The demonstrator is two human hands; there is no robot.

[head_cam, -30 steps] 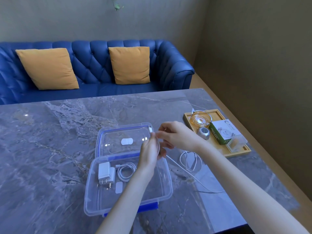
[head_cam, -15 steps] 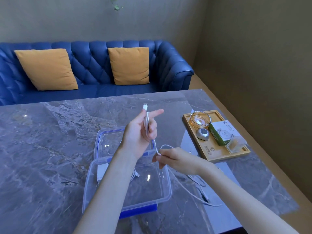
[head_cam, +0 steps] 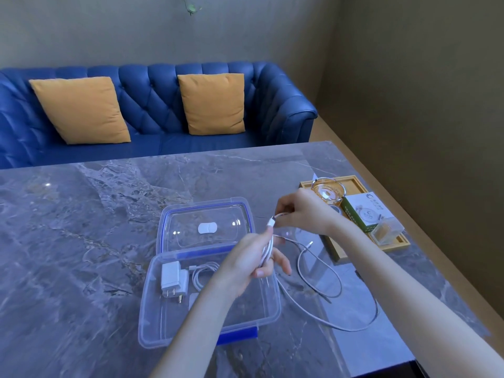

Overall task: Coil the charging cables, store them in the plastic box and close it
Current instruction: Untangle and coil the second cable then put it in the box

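Holding a few loops of the thin white charging cable (head_cam: pixel 266 251) in the curled left hand (head_cam: pixel 246 264), with the right hand (head_cam: pixel 301 211) pinching its plug end up above, over the clear plastic box (head_cam: pixel 163 317). Running up and down in the fist, plug on top, long tail loose on the grey marble table (head_cam: pixel 95 241). Already inside: one coiled white cable (head_cam: pixel 203 274) and a white plug charger (head_cam: pixel 172 278); still to finish winding, drop in, and shut the clear blue-edged lid (head_cam: pixel 174 214).

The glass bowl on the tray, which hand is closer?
Right. The right hand sits just beside the glass bowl; the left hand is farther away, over the plastic box.
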